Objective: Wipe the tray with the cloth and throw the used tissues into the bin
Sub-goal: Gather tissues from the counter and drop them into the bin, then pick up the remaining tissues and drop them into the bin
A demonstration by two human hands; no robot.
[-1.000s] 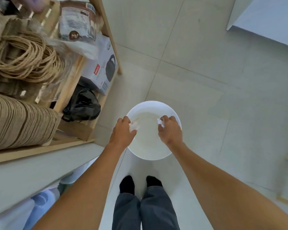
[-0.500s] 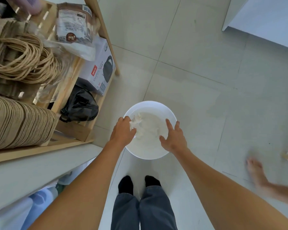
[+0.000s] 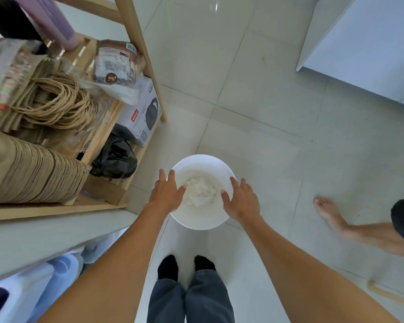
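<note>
A round white bin [image 3: 202, 163] stands on the tiled floor in front of my feet. Crumpled white tissues [image 3: 200, 191] lie inside it. My left hand [image 3: 166, 194] hovers over the bin's left rim, fingers spread and empty. My right hand [image 3: 241, 199] hovers over the right rim, also spread and holding nothing. No tray or cloth is in view.
A wooden shelf unit [image 3: 103, 136] stands at the left with paper bags, a kettle box [image 3: 141, 120] and a black plastic bag [image 3: 114, 160]. Another person's bare foot [image 3: 329, 212] steps on the floor at the right. A white cabinet [image 3: 364, 43] sits at the far right.
Both hands held tissues over the bin, then let go; the tissues now lie inside. The fingers have spread. A person's foot has come in from the right.
</note>
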